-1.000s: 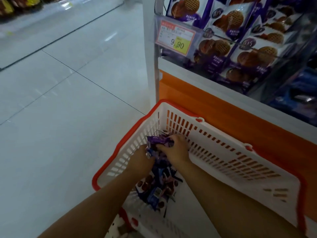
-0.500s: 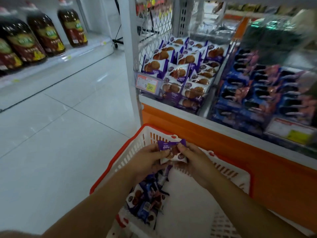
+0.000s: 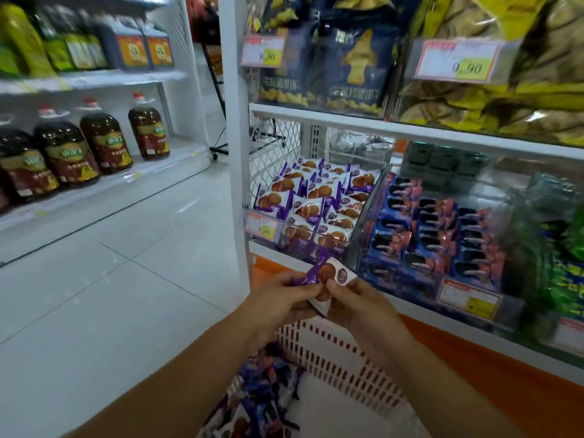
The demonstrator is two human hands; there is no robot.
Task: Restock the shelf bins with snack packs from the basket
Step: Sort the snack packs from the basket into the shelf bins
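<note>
Forearms come in from the bottom edge and angle toward each other, so that our two hands meet at the middle of the view, raised above the basket (image 3: 341, 355). Our left hand (image 3: 278, 303) has its fingers curled and its thumb on top, pinching the left end of a purple snack pack (image 3: 328, 275). Our right hand (image 3: 363, 308) grips the same pack from the right, with the thumb pressed on its printed face and the other fingers curled underneath. Both hands are closed on the pack, and we cannot tell whether a second pack lies behind the one we see. The pack is tilted, its far corner raised toward the shelf, and it hangs in the air between the basket and the shelf bin (image 3: 295, 245), touching neither. Below our wrists the white slotted wall of the basket shows, and a heap of loose packs (image 3: 262, 396) lies at its left end, under our left forearm. The shelf bin sits on the lowest shelf just beyond our hands; it has a clear front and is stacked with matching purple packs, and a price tag (image 3: 264, 227) is clipped to its left front. Just beside it on the right stands a bin of blue packs (image 3: 436, 229). Across the aisle on our left, oil bottles (image 3: 104, 140) stand in a row.
</note>
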